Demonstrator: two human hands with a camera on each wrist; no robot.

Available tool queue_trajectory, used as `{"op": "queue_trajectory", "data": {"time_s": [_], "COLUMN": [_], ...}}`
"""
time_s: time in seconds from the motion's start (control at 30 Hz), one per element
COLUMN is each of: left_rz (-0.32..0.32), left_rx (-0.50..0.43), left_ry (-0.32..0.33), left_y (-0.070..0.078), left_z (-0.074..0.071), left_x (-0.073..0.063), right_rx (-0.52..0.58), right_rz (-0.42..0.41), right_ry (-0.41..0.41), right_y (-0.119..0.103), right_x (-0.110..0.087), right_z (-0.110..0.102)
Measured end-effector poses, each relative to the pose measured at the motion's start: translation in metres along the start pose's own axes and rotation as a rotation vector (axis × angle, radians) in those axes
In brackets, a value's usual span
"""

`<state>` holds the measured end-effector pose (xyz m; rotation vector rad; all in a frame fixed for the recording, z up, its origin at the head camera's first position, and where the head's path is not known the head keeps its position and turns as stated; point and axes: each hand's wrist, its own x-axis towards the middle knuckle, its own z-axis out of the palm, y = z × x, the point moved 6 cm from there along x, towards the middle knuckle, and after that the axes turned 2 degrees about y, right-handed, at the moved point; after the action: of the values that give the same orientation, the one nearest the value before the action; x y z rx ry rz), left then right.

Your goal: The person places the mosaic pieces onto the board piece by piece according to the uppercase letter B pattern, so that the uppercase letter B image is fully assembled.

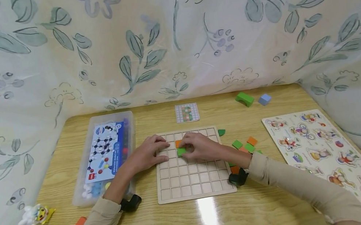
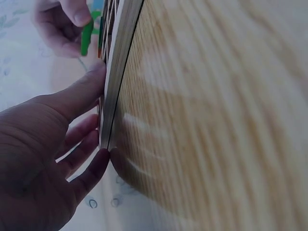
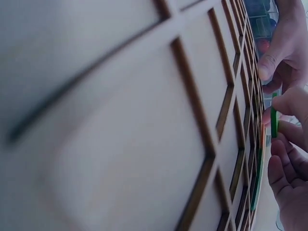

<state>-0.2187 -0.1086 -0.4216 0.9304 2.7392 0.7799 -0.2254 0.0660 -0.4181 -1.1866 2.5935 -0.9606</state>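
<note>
A square wooden grid board (image 1: 174, 194) lies on the table. My right hand (image 1: 202, 147) is over its upper left part and pinches a green square tile (image 3: 274, 115) between thumb and fingers, tilted on edge above the cells. An orange tile (image 1: 178, 143) sits in a cell just beyond. Another green tile (image 3: 257, 183) lies in the board, seen in the right wrist view. At the board's left edge, my left hand (image 1: 150, 154) rests its thumb and fingertips, fingers spread along the rim (image 2: 120, 62).
Loose green and orange tiles (image 1: 237, 144) lie right of the board. A small pattern card (image 1: 187, 112) stands beyond it. To the left is a molecular model box (image 1: 105, 153); to the right, a picture puzzle board (image 1: 323, 149). Green (image 1: 244, 98) and blue (image 1: 264, 99) blocks sit behind.
</note>
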Motion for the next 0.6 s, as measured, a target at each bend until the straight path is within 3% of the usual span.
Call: {"op": "queue_trajectory", "data": {"time_s": [0.6], "left_rz": [0.003], "left_rx": [0.008], "left_ry": [0.004], "left_y": [-0.0027], "left_z": [0.0017], "left_x": [0.0], "right_rx": [-0.076], "right_rz": [0.004], "right_ry": [-0.015], "right_y": [0.0028], "right_x": [0.0046], "right_z": [0.0047]}}
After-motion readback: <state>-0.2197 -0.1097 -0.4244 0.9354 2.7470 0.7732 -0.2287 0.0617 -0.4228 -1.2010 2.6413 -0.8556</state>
